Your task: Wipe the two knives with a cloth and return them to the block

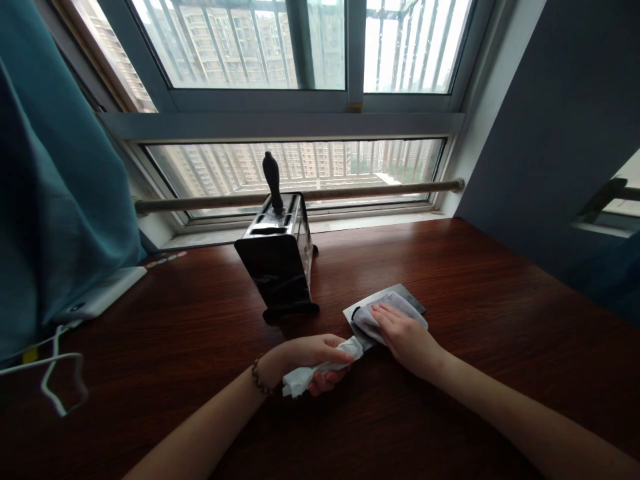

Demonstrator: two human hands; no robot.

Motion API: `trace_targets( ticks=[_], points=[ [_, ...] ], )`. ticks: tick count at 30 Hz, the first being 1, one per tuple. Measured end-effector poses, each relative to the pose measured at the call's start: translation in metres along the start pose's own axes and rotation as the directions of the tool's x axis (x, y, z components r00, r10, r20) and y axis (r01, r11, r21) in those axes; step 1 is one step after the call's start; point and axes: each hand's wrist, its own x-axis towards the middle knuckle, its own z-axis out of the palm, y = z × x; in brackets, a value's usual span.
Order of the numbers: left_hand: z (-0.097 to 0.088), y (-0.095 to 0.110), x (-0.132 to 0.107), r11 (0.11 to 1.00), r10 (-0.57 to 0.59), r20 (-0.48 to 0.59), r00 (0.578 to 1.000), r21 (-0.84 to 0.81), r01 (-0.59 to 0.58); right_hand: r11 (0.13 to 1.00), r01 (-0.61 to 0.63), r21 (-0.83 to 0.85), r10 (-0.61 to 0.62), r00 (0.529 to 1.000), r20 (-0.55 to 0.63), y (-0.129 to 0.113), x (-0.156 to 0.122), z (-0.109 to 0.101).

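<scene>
near the middle of the surface [450, 280] the left hand [313, 363] grips a tissue-wrapped handle [320, 370] to steady a cleaver blade [400, 297] lying flat, while the right hand [407, 337] presses a cloth [373, 320] open-palmed onto it.

A: What do we see at the back of the dark wooden table [450, 280]?

B: A metal knife block [280, 260] with one black handle [273, 180] upright in it, before the window [295, 167] and its rail [350, 193].

A: And at our left?

B: A teal curtain [55, 187], a white device [100, 297] and white cables [55, 373].
</scene>
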Motion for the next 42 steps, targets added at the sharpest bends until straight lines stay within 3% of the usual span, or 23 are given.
trace_targets(
  ticks=[8, 14, 22, 25, 29, 34, 38, 42],
  points=[
    [-0.002, -0.001, 0.0, 1.0, 0.003, 0.013, 1.0, -0.016, -0.003, 0.992, -0.116, -0.047, 0.112, 0.99, -0.081, 0.06, 0.011, 0.011],
    [-0.004, -0.003, 0.0, 1.0, 0.014, 0.019, 1.0, -0.027, -0.014, 0.979, -0.184, -0.085, 0.175, 0.979, -0.101, 0.075, 0.01, 0.016],
    [-0.003, -0.005, 0.0, 1.0, 0.015, 0.008, 1.0, -0.018, -0.015, 0.969, -0.173, -0.177, 0.156, 0.982, -0.108, 0.071, 0.009, 0.017],
    [-0.003, -0.005, 0.0, 1.0, 0.017, 0.004, 1.0, -0.013, -0.017, 0.978, -0.117, -0.171, 0.1, 0.989, -0.105, 0.065, 0.009, 0.013],
    [-0.003, -0.005, -0.001, 1.0, 0.011, -0.005, 1.0, 0.0, -0.011, 0.994, 0.107, 0.02, -0.106, 0.993, -0.058, 0.042, 0.009, -0.001],
    [0.0, -0.003, -0.001, 0.999, 0.001, -0.039, 0.999, 0.045, 0.001, 0.913, 0.291, 0.287, -0.31, 0.95, 0.025, 0.007, 0.01, -0.015],
    [0.003, -0.001, 0.0, 0.995, -0.017, -0.081, 0.997, 0.093, 0.024, 0.899, 0.335, 0.283, -0.354, 0.935, 0.017, -0.001, 0.01, -0.015],
    [0.004, -0.001, 0.0, 0.995, -0.021, -0.088, 0.996, 0.098, 0.029, 0.917, 0.295, 0.267, -0.306, 0.952, -0.002, 0.0, 0.01, -0.011]
  ],
)
